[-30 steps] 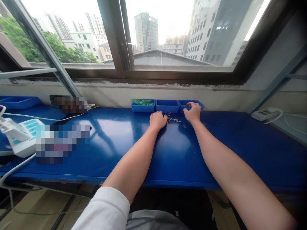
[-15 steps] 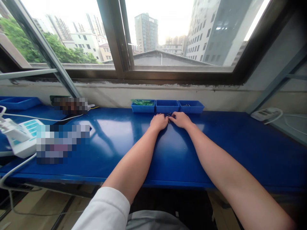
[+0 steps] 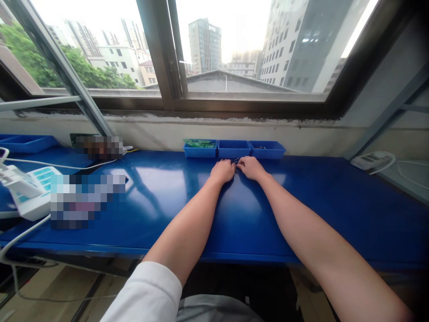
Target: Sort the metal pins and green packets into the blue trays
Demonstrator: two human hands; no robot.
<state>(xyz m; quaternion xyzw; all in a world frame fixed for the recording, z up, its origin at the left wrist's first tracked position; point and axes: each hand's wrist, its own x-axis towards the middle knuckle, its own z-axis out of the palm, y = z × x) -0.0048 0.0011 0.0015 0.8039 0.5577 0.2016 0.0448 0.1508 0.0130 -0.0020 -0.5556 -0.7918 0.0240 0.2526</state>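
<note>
Several thin metal pieces (image 3: 236,160), like screws or pins, lie on the blue table just in front of the bins, mostly covered by my fingers. My left hand (image 3: 223,171) rests at the left side of this pile, its fingers curled inward; what they hold, if anything, is hidden. From the right, my right hand (image 3: 251,167) reaches into the same pile with thumb and fingers pinched together, close to the left fingertips. Behind the right hand, a blue bin (image 3: 276,151) contains a few similar metal pieces.
A middle blue bin (image 3: 233,150) adjoins a left bin (image 3: 200,153) holding green packets (image 3: 201,143). On the left stand a white device (image 3: 31,197) with a cable and a blurred-out item. A white power strip (image 3: 372,158) lies at the far right, below the window.
My right hand has come from the right bin down and left to the metal pieces, then shifted only slightly. My left hand has stayed beside the pile.
</note>
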